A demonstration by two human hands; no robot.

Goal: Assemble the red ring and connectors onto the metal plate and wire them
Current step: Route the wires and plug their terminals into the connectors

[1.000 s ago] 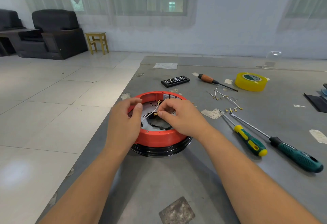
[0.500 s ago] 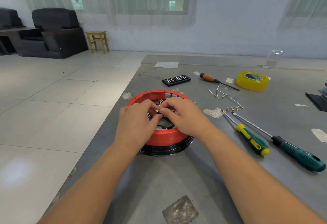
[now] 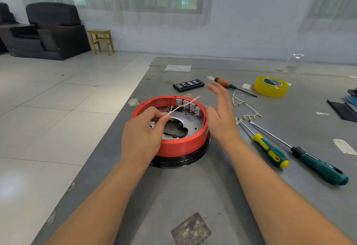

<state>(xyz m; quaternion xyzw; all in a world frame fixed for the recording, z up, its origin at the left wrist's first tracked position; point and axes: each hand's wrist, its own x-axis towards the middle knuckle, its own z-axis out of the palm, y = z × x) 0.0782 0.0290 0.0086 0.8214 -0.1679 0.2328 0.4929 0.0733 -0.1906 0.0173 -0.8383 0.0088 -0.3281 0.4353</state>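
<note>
Red ring [image 3: 179, 146] sits mid-frame near the surface's [image 3: 193, 196] left edge; left hand [image 3: 143, 136] pinches a white wire [image 3: 183, 106], right hand [image 3: 222, 117] spread open beside it. No legible writing.

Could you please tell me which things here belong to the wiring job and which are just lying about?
In use:
- round red plastic ring
- perforated metal plate
- grey connector blocks
- thin white wire, pinched by the left hand
- spare wires with gold terminals

Lying about:
- yellow tape roll
- black bit case
- three screwdrivers
</note>
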